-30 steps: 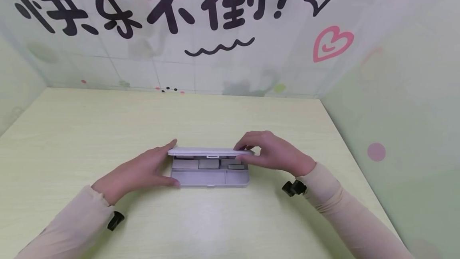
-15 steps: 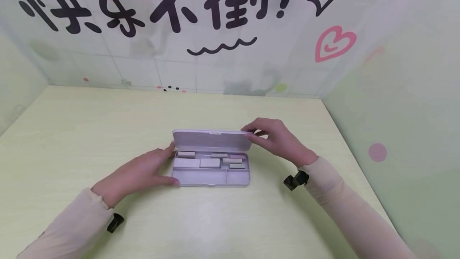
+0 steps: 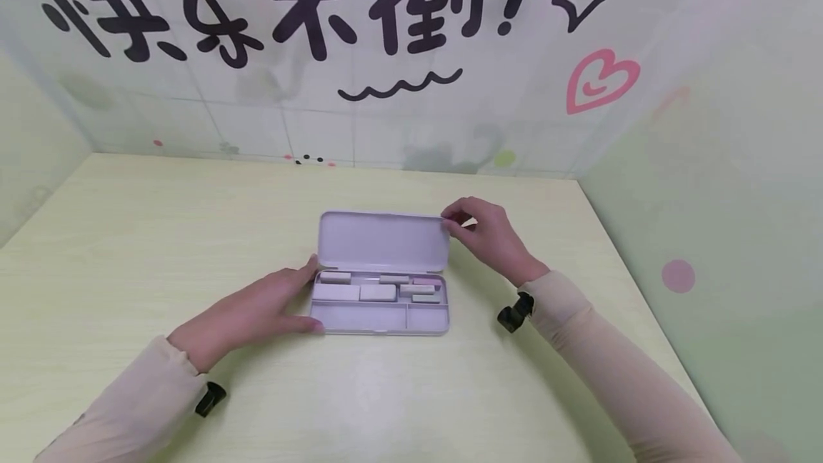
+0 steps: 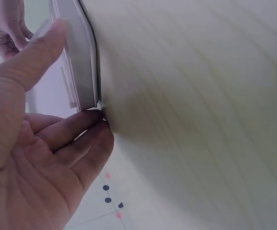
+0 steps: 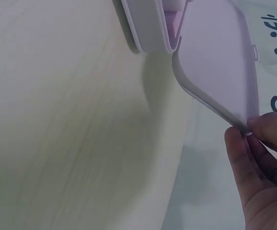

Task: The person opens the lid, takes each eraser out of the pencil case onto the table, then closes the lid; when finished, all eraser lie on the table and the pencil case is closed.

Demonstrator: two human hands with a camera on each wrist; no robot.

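Note:
A pale lilac pencil case (image 3: 360,317) lies on the table with its hinged lid (image 3: 383,241) raised and leaning back. Several small whitish blocks (image 3: 336,293) fill its rear compartments, and a pink piece (image 3: 426,281) sits at the right. The front compartments show bare. My left hand (image 3: 247,309) holds the case's left end, thumb at the front corner and fingers at the back corner. With thumb and fingertips, my right hand (image 3: 489,234) pinches the lid's upper right corner. The right wrist view shows that pinch on the lid's edge (image 5: 215,111) closely.
Around the case is a pale wood-grain table (image 3: 193,213). A white wall panel (image 3: 308,120) with black characters and a pink heart stands behind it, and a greenish panel (image 3: 720,198) borders the right side. Black wrist devices (image 3: 211,399) hang under both sleeves.
My right hand has swung the pencil case's lid from nearly closed to up and back, uncovering the blocks inside. My left hand has stayed at the left end.

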